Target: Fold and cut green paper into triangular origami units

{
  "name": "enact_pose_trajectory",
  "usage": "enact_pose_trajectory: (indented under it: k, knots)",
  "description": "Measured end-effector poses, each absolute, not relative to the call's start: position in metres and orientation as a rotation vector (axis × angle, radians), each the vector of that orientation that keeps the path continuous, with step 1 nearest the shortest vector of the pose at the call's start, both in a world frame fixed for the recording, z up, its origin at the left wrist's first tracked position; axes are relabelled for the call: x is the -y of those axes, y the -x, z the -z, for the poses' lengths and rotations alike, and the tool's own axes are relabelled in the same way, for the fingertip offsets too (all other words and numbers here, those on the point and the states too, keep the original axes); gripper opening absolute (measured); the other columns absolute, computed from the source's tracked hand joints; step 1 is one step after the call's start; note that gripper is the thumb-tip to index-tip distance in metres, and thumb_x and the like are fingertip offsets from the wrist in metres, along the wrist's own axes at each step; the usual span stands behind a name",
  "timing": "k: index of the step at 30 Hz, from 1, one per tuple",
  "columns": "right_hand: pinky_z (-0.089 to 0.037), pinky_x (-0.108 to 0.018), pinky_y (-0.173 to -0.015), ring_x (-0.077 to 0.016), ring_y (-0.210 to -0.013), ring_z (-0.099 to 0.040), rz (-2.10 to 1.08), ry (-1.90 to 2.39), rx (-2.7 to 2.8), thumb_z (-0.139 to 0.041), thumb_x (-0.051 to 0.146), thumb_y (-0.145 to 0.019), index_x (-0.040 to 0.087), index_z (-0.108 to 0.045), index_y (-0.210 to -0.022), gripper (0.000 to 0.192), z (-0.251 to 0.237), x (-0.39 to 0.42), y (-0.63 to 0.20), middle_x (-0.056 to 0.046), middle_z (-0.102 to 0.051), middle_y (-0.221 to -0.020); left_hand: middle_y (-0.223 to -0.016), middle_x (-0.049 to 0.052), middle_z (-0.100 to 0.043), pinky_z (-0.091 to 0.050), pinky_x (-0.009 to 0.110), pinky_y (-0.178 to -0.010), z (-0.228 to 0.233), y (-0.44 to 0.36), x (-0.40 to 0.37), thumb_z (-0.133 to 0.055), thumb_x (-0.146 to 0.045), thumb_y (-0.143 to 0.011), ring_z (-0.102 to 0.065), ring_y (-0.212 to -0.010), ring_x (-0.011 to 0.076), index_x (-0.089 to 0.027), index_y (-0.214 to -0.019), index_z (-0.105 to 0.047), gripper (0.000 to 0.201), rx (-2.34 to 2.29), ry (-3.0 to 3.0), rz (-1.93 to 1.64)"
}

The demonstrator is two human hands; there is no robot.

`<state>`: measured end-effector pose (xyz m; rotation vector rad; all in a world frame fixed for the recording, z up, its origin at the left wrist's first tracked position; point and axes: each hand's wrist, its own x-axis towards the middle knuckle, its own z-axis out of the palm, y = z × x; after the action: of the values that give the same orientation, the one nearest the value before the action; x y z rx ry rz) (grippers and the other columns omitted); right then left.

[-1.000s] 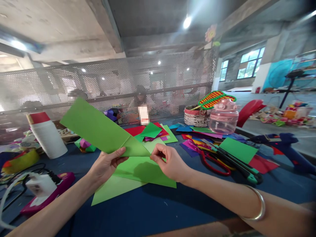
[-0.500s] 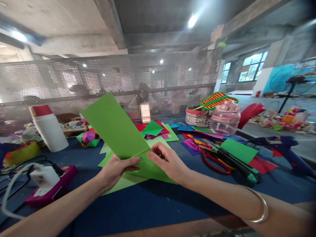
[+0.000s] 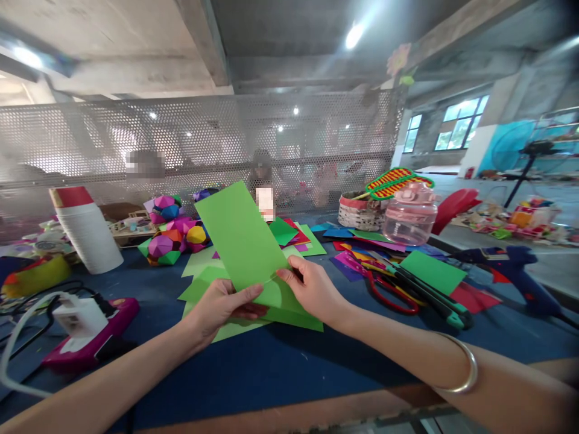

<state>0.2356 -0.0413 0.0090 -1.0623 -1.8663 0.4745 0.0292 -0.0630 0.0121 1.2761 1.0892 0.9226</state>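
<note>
A long sheet of green paper (image 3: 244, 235) is held up over the table between my two hands, with a crease across its lower part. My left hand (image 3: 230, 304) pinches its lower left edge, thumb on top and fingers underneath. At the right edge, by the crease, my right hand (image 3: 314, 289) grips the paper between thumb and bent fingers. More light green sheets (image 3: 203, 283) lie on the table below and behind it. Behind the raised paper sits a stack of coloured paper pieces (image 3: 284, 232), partly covered.
On the right lie red-handled scissors (image 3: 393, 298), a green-and-black cutter (image 3: 456, 313) and a blue glue gun (image 3: 520, 271). A clear bottle (image 3: 411, 220) and woven basket (image 3: 360, 214) stand behind. Leftward are a purple power strip (image 3: 93, 337), stacked cups (image 3: 90, 232) and folded paper balls (image 3: 167, 241).
The upper end of the green paper has swung to the right and lower, uncovering more folded paper balls at the back left. Both hands keep their hold, shifted slightly.
</note>
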Motion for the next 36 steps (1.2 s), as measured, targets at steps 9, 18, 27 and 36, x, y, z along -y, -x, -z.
enact_pose_trajectory:
  k: [9, 18, 27, 36]
  knots:
    - [-0.022, -0.027, -0.051, -0.0123, -0.052, -0.029, -0.416, 1.111, 1.926, -0.053, 0.035, -0.092, 0.024, -0.028, -0.067, 0.037, -0.005, 0.037, -0.237, 0.007, -0.033, -0.055, -0.043, 0.004, -0.060, -0.037, 0.020, -0.046, -0.014, -0.032, 0.066, -0.075, -0.068, -0.067, -0.050, -0.042, 0.0084, -0.014, -0.045, -0.066, 0.059, -1.154, -1.507, -0.910]
    - [-0.025, -0.025, -0.056, -0.0119, -0.057, -0.039, -0.256, 1.329, 2.150, -0.052, 0.031, -0.099, 0.024, -0.029, -0.072, 0.036, -0.008, 0.035, -0.242, 0.006, -0.043, -0.061, -0.033, -0.003, -0.043, -0.026, 0.023, -0.040, -0.012, -0.023, 0.064, -0.072, -0.062, -0.071, -0.034, -0.032, 0.0075, -0.018, -0.044, -0.053, 0.055, -1.365, -1.482, -0.909]
    - [-0.023, -0.028, -0.057, -0.0162, -0.068, -0.054, -0.151, 1.467, 2.366, -0.056, 0.027, -0.098, 0.019, -0.052, -0.080, 0.021, -0.008, 0.035, -0.243, -0.002, -0.061, -0.073, -0.080, 0.005, -0.067, -0.047, 0.025, -0.070, -0.021, -0.017, 0.072, -0.053, -0.025, -0.098, -0.062, -0.075, 0.0156, -0.016, -0.083, -0.070, 0.024, -0.964, -2.597, -1.174]
    - [-0.033, -0.029, -0.064, -0.0230, -0.092, -0.066, 0.021, 1.489, 2.471, -0.049, 0.030, -0.101, 0.020, -0.059, -0.099, 0.015, -0.006, 0.039, -0.241, -0.008, -0.071, -0.099, -0.122, 0.011, -0.066, -0.052, 0.032, -0.093, -0.012, -0.028, 0.077, -0.041, -0.022, -0.104, -0.063, -0.111, 0.0222, -0.018, -0.123, -0.067, 0.032, -0.694, -2.822, -0.642]
